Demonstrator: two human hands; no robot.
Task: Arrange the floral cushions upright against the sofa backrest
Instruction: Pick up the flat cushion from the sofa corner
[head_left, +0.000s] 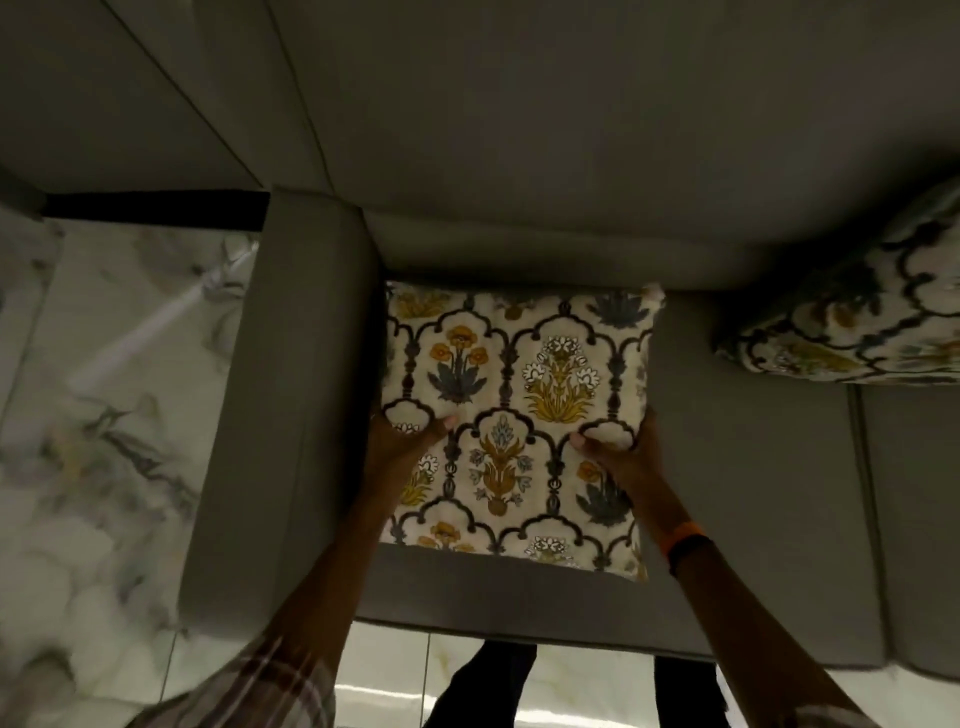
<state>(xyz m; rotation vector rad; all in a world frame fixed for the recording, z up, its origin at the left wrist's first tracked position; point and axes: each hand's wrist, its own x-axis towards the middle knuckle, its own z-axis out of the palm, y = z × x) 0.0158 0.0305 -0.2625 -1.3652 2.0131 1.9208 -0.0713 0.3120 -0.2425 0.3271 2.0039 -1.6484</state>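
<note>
A cream floral cushion (519, 395) with yellow and grey flowers in dark arches lies over the left seat of the grey sofa, its far edge close to the backrest (545, 249). My left hand (405, 441) grips its left side, thumb on top. My right hand (618, 452) grips its right side the same way; an orange band sits on that wrist. A second floral cushion (852, 312) leans against the backrest at the far right, partly cut off by the frame edge.
The sofa's left armrest (291, 395) runs right beside the held cushion. Grey seat (753, 493) lies between the two cushions. Glossy marble floor (104, 415) spreads to the left and in front, where my legs stand.
</note>
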